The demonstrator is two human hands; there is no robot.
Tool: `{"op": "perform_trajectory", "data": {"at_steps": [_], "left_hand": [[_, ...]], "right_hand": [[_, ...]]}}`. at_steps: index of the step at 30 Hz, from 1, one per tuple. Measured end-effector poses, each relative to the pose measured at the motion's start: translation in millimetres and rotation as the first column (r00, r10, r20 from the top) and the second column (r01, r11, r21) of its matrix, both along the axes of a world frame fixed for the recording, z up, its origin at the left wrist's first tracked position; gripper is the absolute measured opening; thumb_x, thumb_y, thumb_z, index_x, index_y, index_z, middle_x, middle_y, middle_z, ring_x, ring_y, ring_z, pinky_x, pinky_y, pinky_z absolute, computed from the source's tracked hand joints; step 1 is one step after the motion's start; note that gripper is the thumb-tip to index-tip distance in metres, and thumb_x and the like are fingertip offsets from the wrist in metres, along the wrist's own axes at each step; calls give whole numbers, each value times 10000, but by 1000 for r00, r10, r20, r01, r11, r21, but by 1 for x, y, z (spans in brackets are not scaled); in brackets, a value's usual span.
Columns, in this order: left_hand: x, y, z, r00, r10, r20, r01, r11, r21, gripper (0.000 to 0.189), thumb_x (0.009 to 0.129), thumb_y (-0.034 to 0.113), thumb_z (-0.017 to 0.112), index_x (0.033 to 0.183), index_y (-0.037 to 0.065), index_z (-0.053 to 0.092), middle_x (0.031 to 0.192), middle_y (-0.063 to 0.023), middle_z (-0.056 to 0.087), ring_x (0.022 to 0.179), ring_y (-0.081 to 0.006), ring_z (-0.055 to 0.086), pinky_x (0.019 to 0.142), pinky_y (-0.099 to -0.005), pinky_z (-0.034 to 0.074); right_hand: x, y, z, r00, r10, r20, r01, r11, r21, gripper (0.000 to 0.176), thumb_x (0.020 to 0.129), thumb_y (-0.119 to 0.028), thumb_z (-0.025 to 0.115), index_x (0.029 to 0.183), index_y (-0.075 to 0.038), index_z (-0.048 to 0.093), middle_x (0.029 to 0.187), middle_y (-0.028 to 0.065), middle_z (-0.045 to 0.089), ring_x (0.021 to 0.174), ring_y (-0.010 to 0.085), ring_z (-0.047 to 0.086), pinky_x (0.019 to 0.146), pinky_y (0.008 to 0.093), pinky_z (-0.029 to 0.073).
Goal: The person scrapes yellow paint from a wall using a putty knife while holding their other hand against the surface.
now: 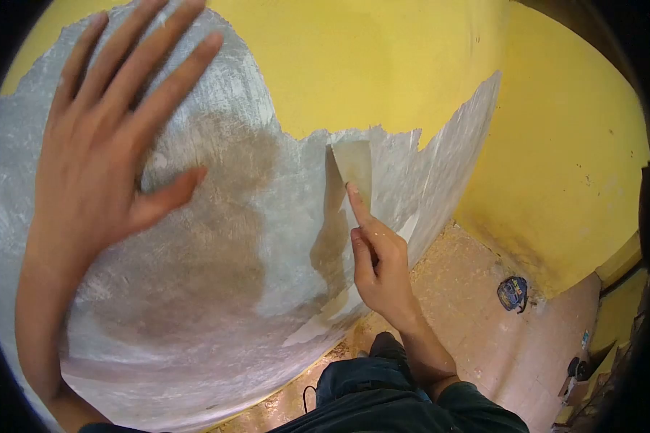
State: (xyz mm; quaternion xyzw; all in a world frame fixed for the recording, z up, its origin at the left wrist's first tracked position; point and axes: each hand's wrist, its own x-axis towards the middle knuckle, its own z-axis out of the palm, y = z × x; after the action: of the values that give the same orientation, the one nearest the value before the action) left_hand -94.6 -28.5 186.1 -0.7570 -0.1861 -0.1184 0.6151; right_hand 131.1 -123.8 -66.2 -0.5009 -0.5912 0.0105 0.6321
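My right hand (384, 263) grips a putty knife, its index finger stretched along the wide flat blade (355, 157). The blade lies against the bare grey part of the wall (296, 216), with its end just below the ragged lower edge of the yellow paint (368, 65). Its handle is hidden in my closed fingers. My left hand (108, 137) is spread open over the grey surface at the upper left, fingers pointing up and holding nothing. A brownish patch of shadow darkens the grey surface right of that hand.
At the right stands another yellow wall (563, 159) with dark stains near its foot. On the dusty floor (477, 346) lies a small blue and black object (513, 294). My legs and shoes show below, close to the wall's base. Boards and dark items line the far right edge.
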Motion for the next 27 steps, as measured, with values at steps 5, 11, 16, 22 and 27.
{"op": "perform_trajectory", "data": {"at_steps": [5,11,16,22,27], "left_hand": [[-5,-11,-41,1000,-13,-2,12,939,-343,1040,672,485,857,1597,273,432,1717,-51,303,1601,-282,226,1329,-546,132],[-8,-12,-72,948,-96,-303,-22,932,-363,844,743,427,794,1502,168,530,1655,-68,395,1573,-262,296,1327,-496,207],[-8,-11,-80,932,-160,-325,24,922,-386,700,787,356,757,1418,104,588,1579,-65,481,1522,-232,386,1305,-460,287],[-6,-8,-87,922,-205,-329,66,919,-389,549,837,277,705,1346,80,653,1509,-67,555,1492,-221,427,1298,-456,292],[-5,-9,-88,919,-221,-325,74,910,-408,512,826,267,708,1302,80,690,1492,-66,578,1481,-226,443,1295,-462,294]], "right_hand": [[-12,5,0,998,-26,58,30,996,-80,684,941,121,519,1590,-86,456,708,116,455,622,202,454,616,312,408],[-15,3,20,989,-51,137,61,995,-76,722,915,150,516,1593,-91,451,711,135,470,616,233,480,618,325,424],[-10,3,31,989,-36,143,47,996,-77,729,915,149,520,1598,-92,440,717,137,474,615,244,483,626,333,437],[-10,-1,22,987,-27,157,40,996,-80,724,922,143,525,1600,-93,437,715,133,469,613,237,480,620,327,430],[-5,0,38,985,-30,171,50,992,-116,733,922,142,524,1608,-98,426,715,130,477,614,238,488,620,329,431]]}}
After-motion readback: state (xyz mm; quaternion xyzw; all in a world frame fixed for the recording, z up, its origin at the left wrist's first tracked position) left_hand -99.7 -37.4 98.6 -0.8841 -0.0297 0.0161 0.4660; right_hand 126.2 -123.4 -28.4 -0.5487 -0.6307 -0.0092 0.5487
